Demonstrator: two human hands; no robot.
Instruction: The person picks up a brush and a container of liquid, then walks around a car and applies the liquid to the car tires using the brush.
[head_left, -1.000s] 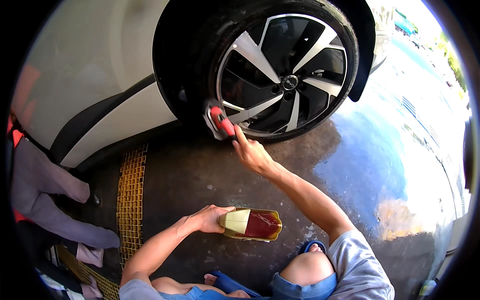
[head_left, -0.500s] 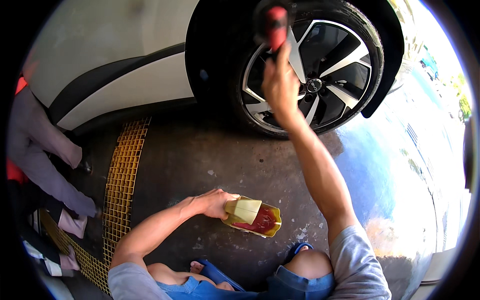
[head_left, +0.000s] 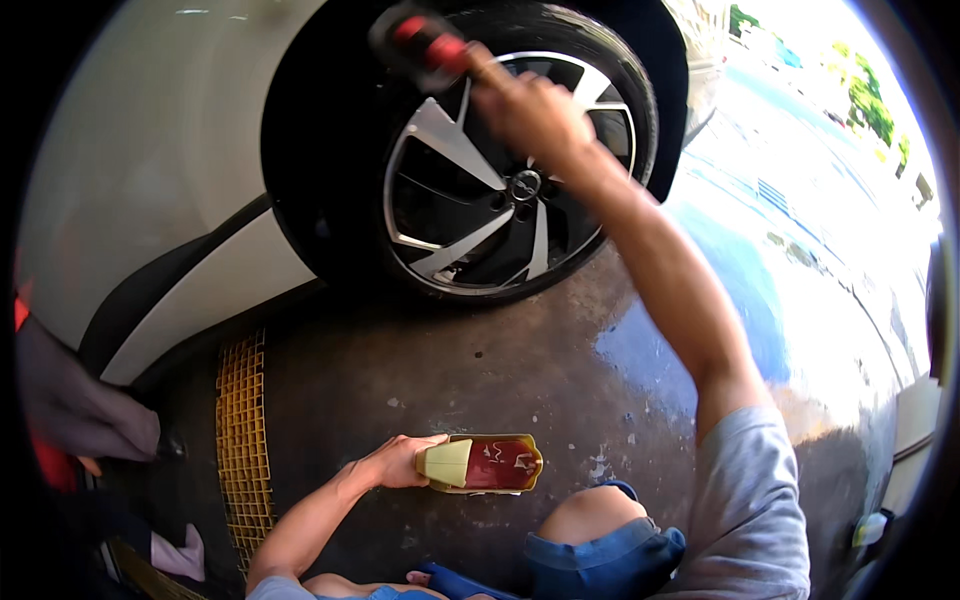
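Note:
My right hand (head_left: 525, 110) is raised to the top of the black tyre (head_left: 320, 180), gripping a red and black brush (head_left: 425, 45) that touches the rubber near the wheel arch. The silver and black alloy wheel (head_left: 480, 200) sits just below the brush. Low in the view, my left hand (head_left: 395, 462) rests on the wet floor and holds a yellow tub (head_left: 485, 463) with red liquid inside. My knee in blue shorts (head_left: 600, 535) is next to the tub.
A white car body (head_left: 150, 180) fills the upper left. A yellow drain grate (head_left: 240, 440) runs along the wet concrete floor (head_left: 560, 360). Grey cloth and a red patch (head_left: 70, 410) lie at the left edge. A pink rag (head_left: 180, 555) is near the bottom left.
My right hand has swept the brush from the lower left of the tyre up over to its top. The left hand still holds the tub in about the same place.

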